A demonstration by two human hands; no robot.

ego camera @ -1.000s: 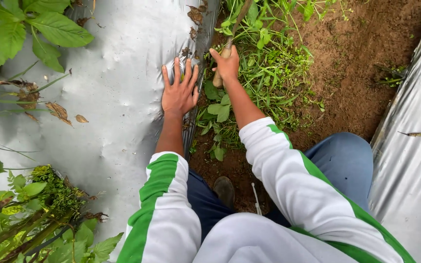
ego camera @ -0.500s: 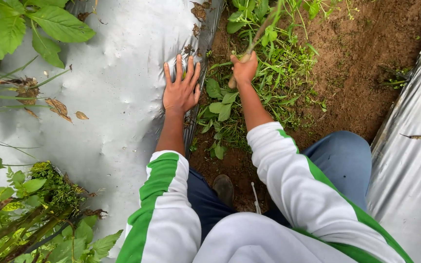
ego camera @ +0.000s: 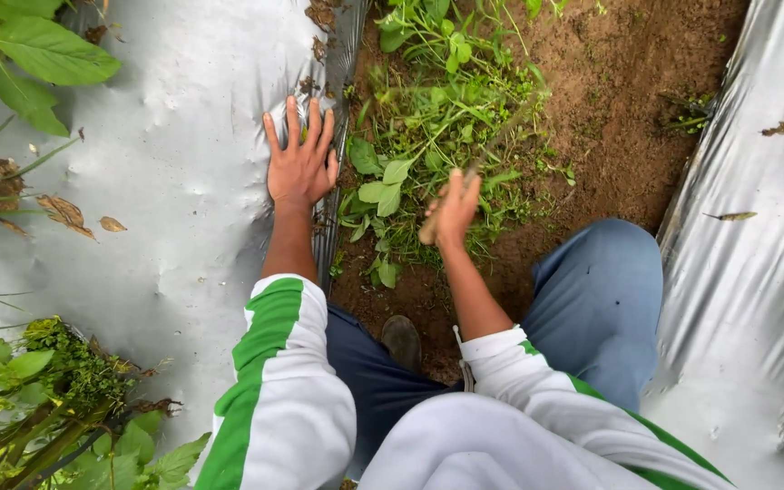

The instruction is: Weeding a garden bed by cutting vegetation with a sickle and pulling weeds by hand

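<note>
Pressing left hand flat, fingers spread, on crinkled silver plastic sheet; right hand, at three o'clock, clenched around blurred wooden stick over leafy weeds.

The wooden-handled tool blurs beyond the right hand fingers; its head cannot be told. The crop leaves run off the frame's left edge.

Silver plastic mulch sheet – glossy, dimpled, wrinkled. Brown bare soil – matt, crumbly. White-and-green cloth sleeves smooth-knit; thin wooden-looking tool handle, blurred.
</note>
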